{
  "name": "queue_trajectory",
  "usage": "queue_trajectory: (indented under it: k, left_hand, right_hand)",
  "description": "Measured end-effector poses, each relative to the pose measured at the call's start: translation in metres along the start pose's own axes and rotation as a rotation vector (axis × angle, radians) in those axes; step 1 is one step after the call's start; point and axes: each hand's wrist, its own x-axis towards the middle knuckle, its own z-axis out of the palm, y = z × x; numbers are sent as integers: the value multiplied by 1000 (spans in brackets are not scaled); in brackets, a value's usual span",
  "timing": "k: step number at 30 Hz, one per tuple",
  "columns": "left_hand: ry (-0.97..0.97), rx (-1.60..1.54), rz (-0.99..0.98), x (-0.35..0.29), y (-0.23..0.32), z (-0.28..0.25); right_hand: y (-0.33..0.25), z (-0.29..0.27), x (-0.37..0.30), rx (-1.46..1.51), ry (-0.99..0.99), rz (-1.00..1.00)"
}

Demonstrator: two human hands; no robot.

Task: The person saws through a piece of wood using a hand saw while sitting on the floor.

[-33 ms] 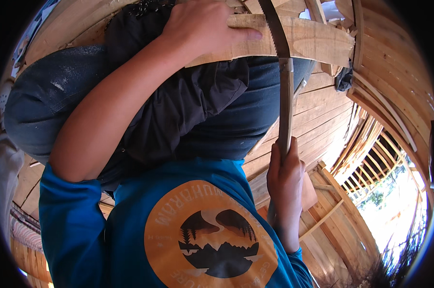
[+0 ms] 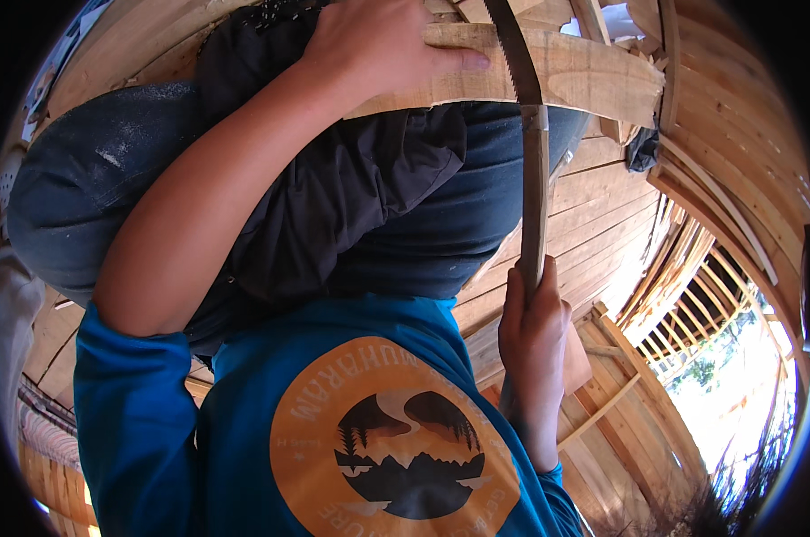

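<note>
A pale wooden board [image 2: 593, 76] lies across my thighs, with its right end reaching past my leg. My left hand [image 2: 378, 45] grips it from above, the thumb along its face and the other fingers partly out of view at the top edge. In my right hand [image 2: 536, 336] is the long wooden handle of a hand saw [image 2: 533, 170]. The toothed dark blade crosses the board to the right of my left thumb, and its tip runs out of view. Whether the teeth sit in a cut cannot be made out.
A dark cloth [image 2: 333, 197] is bunched on my lap. Beyond my right leg stretches a plank floor [image 2: 593, 197] with a small dark rag [image 2: 642, 149]. Wooden strips [image 2: 664, 268] and curved plank walls [image 2: 736, 116] stand at the right, beside a bright opening.
The saw and my left hand have shifted very slightly away from me. Both grips stay the same.
</note>
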Motion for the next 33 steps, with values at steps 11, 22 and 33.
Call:
queue_trajectory:
  k: [11,22,33]
  left_hand:
    - [-49,83,28,6,-14,21]
    - [-87,60,-7,14,-11,4]
    - [-21,37,39,2,0,0]
  right_hand:
    - [-2,0,-4,-33,34,-43]
    - [3,-4,-28,4,55,-73]
    - [7,-5,-28,-10,77,-83]
